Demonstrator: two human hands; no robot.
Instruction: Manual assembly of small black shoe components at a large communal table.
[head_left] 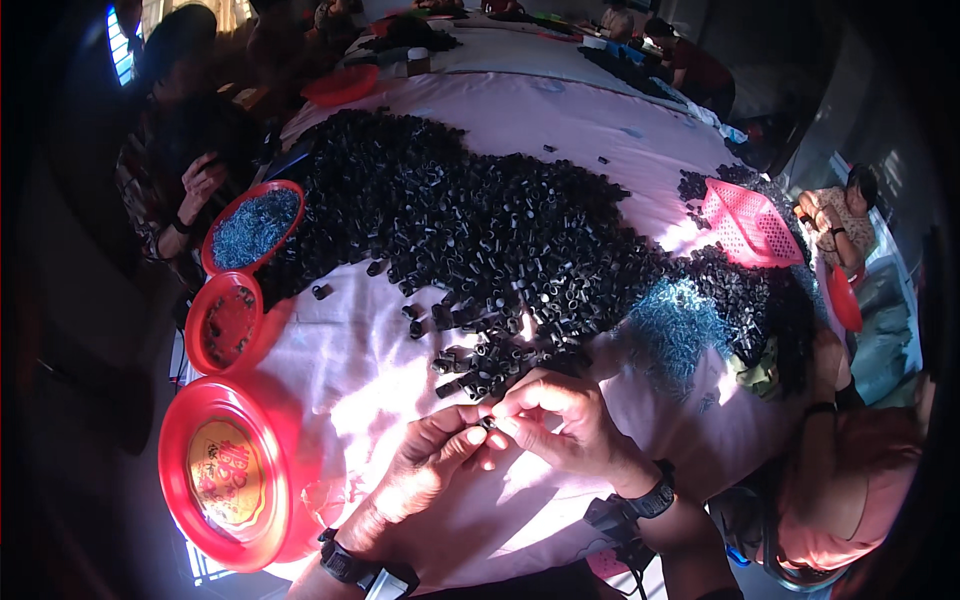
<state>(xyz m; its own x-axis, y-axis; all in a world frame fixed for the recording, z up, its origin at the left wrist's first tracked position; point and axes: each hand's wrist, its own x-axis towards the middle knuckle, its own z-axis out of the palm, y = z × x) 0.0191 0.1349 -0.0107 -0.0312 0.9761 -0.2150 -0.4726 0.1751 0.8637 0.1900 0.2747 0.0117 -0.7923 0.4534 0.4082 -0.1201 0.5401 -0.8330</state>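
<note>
My left hand (pixel 425 465) pinches a small black tubular part (pixel 487 424) between thumb and fingers, above the near middle of the table. Against it, my right hand (pixel 562 425) has its thumb and index finger pressed together at the top of the part. Whether the right fingers hold a second small piece is hidden. Just beyond the hands starts a large heap of similar black parts (pixel 480 230), short hollow cylinders. A pile of small bluish-silver metal pins (pixel 680 330) lies to the right of the hands.
A pale pink cloth (pixel 360 330) covers the table. At left stand a large red basin (pixel 180 480), a red bowl of dark bits (pixel 193 325) and a red tray of metal pins (pixel 250 228). A pink basket (pixel 750 225) sits at right. People sit close on both sides.
</note>
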